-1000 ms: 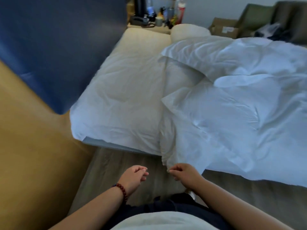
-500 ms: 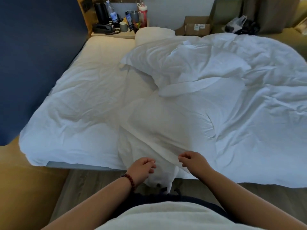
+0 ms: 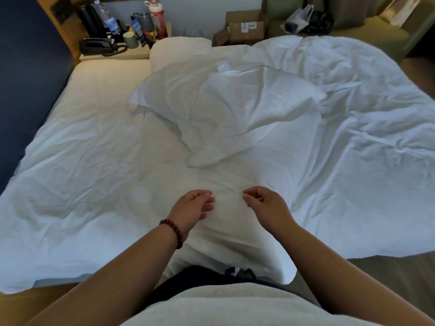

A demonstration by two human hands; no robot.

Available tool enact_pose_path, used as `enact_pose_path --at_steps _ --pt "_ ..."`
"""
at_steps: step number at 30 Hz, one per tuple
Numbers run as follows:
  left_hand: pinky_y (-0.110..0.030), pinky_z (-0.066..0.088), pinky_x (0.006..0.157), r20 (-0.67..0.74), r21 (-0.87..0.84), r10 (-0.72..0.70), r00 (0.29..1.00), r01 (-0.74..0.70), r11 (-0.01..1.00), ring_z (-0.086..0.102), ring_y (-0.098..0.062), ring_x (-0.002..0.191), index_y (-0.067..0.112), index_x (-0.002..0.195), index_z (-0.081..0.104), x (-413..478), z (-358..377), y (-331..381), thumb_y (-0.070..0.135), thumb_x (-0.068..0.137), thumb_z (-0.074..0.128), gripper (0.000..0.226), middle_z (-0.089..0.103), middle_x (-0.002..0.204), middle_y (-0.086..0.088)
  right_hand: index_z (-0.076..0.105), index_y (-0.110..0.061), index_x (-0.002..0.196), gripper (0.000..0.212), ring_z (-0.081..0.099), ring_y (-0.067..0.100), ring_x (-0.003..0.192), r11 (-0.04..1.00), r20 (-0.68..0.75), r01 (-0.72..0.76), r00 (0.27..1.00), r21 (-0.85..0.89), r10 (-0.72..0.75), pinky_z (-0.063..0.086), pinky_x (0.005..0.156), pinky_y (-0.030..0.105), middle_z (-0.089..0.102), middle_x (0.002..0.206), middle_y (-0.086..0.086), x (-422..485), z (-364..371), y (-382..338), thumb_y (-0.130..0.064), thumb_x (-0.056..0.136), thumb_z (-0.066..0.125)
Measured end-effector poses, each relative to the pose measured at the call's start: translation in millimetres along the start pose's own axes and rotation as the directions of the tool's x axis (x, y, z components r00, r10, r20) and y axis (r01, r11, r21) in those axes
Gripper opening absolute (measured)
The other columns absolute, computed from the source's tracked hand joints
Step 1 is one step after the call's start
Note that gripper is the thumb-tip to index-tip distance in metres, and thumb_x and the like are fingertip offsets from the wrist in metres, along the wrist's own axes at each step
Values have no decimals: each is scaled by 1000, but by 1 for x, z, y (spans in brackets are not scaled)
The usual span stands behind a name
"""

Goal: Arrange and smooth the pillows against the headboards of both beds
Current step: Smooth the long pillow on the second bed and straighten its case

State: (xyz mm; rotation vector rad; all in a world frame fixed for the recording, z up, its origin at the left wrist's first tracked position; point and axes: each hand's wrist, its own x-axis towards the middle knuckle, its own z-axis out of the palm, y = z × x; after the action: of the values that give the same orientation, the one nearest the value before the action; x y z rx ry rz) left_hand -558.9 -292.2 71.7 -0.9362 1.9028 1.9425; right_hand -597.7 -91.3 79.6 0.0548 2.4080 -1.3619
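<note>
Crumpled white fabric pillow [image 3: 247, 109] lies mid-bed, tilted, well apart from the dark blue padded headboard [image 3: 28, 85] at left. A 2nd plump white pillow [image 3: 179, 49] sits at the far edge, near the wooden nightstand [image 3: 113, 56]. Both look light, soft & floppy, so prob. best to take each at 2 corners w/ both hands. Left hand [image 3: 193, 205] hovers over the wrinkled white sheet [image 3: 82, 184], fingers loosely curled, holding nothing. Right hand [image 3: 266, 204]: fingers curled more; cannot tell if they pinch cloth.

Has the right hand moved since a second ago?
Yes. The right hand has gone forward: from over the floor, past the near edge of the bed, to above it.
</note>
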Motion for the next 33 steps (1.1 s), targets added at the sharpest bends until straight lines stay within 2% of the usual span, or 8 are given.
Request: enact_pose_path --at_steps 6,10,17,20,23,27,30,33 --pt "-34 55 77 -11 -130 14 1000 -16 991 71 -22 91 16 104 62 47 -15 53 33 95 60 19 71 104 -5 70 -33 100 11 62 -5 84 997 -93 76 993 33 -73 41 69 10 69 88 -17 52 -3 -54 -36 92 63" --pt "-41 54 86 -46 -185 41 998 -49 982 66 -24 95 19 103 59 70 -32 83 41 93 60 24 63 108 -4 71 -30 99 10 59 -12 85 975 -170 220 963 39 -210 38 68 0 68 93 -20 85 -6 -94 -31 92 65" --pt "-40 48 97 -53 -376 -1 999 -19 927 59 -23 113 18 120 52 118 -39 132 44 91 60 40 58 124 -5 71 -26 107 18 59 -9 84 953 -207 301 933 6 -294 39 74 0 68 98 -16 166 -35 -138 -30 91 65" --pt "-37 48 98 -89 -364 2 996 -34 931 62 -17 106 23 101 56 137 -26 152 47 91 59 26 64 115 -2 69 -26 113 24 57 -8 87 933 -139 348 923 -97 -359 37 76 -1 62 101 -19 208 -49 -155 -34 91 64" --pt "-38 50 99 -149 -366 -40 988 -17 931 65 -20 106 20 115 61 163 -19 171 61 80 66 54 67 118 -4 66 -23 118 31 54 2 96 902 -30 391 915 -184 -403 36 79 4 55 109 -14 256 -64 -173 -36 90 67" --pt "-39 51 98 -203 -404 -145 968 52 913 66 -19 106 24 123 61 206 -19 198 81 51 73 92 68 118 3 62 -29 123 45 53 14 117 864 101 397 917 -310 -386 36 101 24 56 128 -2 345 -76 -191 -51 84 69" --pt "-41 49 100 -266 -434 -144 953 15 901 65 -21 107 26 126 61 239 -22 213 80 49 74 94 69 119 1 56 -35 126 56 48 23 126 869 150 352 936 -347 -319 38 108 40 53 136 1 407 -74 -203 -63 79 66" --pt "-43 47 103 -321 -438 -187 929 30 898 63 -24 109 24 133 55 273 -32 228 77 55 74 97 66 123 -4 53 -32 131 65 48 29 126 829 147 293 956 -476 -253 40 106 45 54 136 4 460 -67 -216 -71 79 58"
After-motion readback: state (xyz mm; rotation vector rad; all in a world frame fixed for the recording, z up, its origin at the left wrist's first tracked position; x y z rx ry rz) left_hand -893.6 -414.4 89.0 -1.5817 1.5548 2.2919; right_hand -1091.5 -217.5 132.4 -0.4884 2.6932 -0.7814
